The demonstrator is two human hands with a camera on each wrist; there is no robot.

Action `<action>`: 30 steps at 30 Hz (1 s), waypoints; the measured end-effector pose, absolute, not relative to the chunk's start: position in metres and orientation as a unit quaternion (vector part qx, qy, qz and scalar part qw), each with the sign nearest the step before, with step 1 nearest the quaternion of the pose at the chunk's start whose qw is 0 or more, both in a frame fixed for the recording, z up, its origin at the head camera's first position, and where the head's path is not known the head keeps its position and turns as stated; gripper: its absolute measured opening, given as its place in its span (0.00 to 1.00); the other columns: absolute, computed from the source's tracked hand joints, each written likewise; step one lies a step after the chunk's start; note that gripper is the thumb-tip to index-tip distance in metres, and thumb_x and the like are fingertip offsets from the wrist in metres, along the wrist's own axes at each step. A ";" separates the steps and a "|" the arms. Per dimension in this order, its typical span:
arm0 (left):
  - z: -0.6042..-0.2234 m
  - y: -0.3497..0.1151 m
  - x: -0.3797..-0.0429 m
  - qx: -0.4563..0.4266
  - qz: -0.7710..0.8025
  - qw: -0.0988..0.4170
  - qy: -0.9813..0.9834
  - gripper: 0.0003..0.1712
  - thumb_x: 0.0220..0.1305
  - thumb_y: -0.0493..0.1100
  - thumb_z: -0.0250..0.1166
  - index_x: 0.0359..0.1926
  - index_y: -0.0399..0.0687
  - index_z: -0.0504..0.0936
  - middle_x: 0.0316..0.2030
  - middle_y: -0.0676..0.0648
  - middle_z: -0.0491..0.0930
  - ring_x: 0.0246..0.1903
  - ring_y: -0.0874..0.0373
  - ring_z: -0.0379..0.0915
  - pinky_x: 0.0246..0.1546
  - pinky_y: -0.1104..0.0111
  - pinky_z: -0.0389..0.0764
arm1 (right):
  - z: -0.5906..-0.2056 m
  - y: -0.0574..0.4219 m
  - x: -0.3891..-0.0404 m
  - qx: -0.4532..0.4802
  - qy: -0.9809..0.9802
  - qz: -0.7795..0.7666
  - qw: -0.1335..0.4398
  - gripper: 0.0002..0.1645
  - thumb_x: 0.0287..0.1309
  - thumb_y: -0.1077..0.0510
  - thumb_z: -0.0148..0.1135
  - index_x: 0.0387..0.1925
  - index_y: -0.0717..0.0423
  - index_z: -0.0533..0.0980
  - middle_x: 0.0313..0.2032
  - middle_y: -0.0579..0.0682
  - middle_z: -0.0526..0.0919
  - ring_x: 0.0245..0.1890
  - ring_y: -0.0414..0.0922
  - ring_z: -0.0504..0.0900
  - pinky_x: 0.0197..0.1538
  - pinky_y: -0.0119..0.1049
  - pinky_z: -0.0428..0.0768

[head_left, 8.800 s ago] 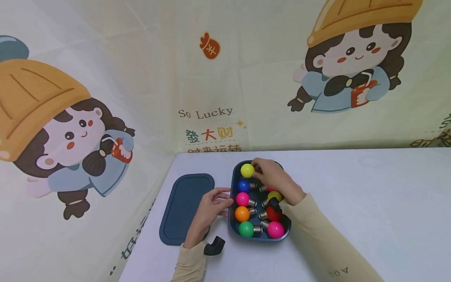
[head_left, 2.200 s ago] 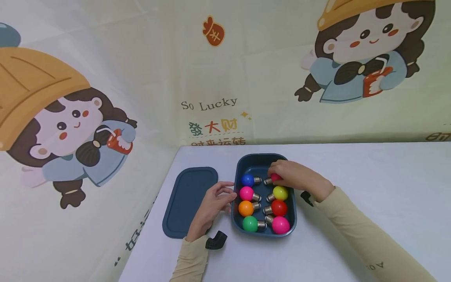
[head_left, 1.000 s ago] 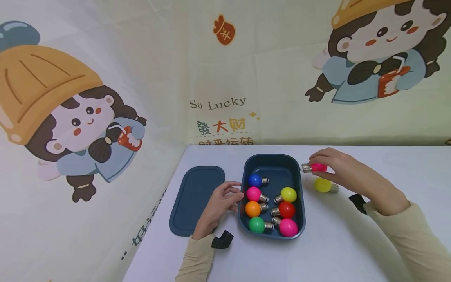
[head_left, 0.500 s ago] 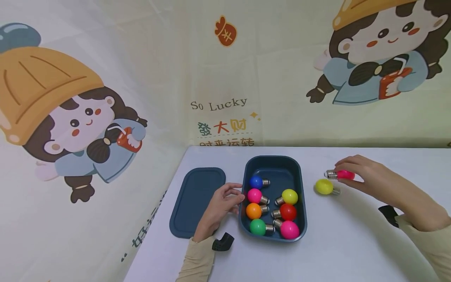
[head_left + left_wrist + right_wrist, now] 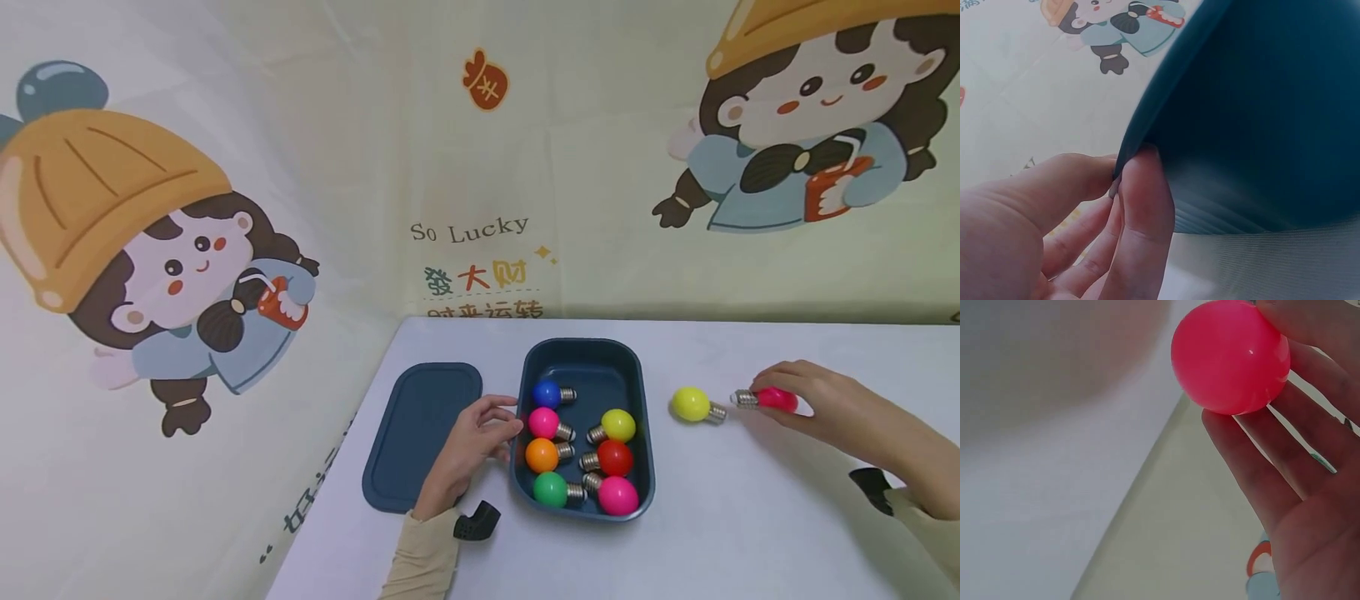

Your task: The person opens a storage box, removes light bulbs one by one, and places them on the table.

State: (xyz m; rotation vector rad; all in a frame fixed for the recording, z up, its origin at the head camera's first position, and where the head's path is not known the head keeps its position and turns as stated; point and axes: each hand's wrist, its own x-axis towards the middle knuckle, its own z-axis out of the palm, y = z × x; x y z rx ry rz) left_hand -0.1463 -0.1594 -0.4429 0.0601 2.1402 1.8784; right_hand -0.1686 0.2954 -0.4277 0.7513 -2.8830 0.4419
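Observation:
In the head view my right hand [image 5: 832, 406] pinches a pink-red light bulb [image 5: 777, 400] by its round globe, the silver screw base pointing left. The right wrist view shows the bulb's globe [image 5: 1230, 357] between thumb and fingertips. A yellow bulb [image 5: 690, 404] lies on the table just left of it. My left hand [image 5: 471, 446] pinches the left rim of a dark blue box [image 5: 647, 467]; in the left wrist view thumb and forefinger meet at the box's edge [image 5: 1154, 119]. Inside lie a blue bulb [image 5: 547, 393] and several others in two columns.
A flat dark blue lid [image 5: 423, 417] lies left of the box, partly behind my left hand. The white table [image 5: 750, 517] meets a printed cloth backdrop [image 5: 600, 275] at the back and left. Small black devices [image 5: 477, 522] sit at both wrists.
The yellow bulb went from the box's back left to the table. My right hand then lifted the pink-red bulb from the right column and carried it right, past the yellow one, now lower.

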 end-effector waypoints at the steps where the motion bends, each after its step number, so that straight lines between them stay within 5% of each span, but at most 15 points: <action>1: -0.444 -0.159 -0.146 0.020 0.653 0.147 0.743 0.27 0.64 0.44 0.69 0.61 0.40 0.74 0.42 0.43 0.79 0.28 0.59 0.76 0.28 0.71 0.83 | -0.430 0.298 -0.168 0.246 -0.957 0.146 0.056 0.22 0.38 0.62 0.81 0.39 0.56 0.82 0.41 0.52 0.84 0.42 0.55 0.82 0.41 0.53 0.84; 16: -0.451 -0.162 -0.140 0.017 0.649 0.153 0.745 0.27 0.65 0.45 0.68 0.62 0.40 0.74 0.42 0.43 0.80 0.28 0.60 0.77 0.29 0.71 0.83 | -0.451 0.303 -0.159 0.253 -0.953 0.161 0.034 0.25 0.36 0.64 0.82 0.41 0.53 0.83 0.44 0.52 0.83 0.47 0.58 0.81 0.47 0.57 0.82; 30: -0.444 -0.162 -0.147 0.023 0.650 0.144 0.746 0.27 0.65 0.44 0.69 0.61 0.41 0.74 0.42 0.43 0.79 0.27 0.59 0.76 0.28 0.70 0.82 | -0.438 0.299 -0.163 0.288 -0.943 0.139 0.095 0.27 0.33 0.62 0.84 0.41 0.54 0.83 0.46 0.53 0.80 0.47 0.54 0.80 0.42 0.51 0.85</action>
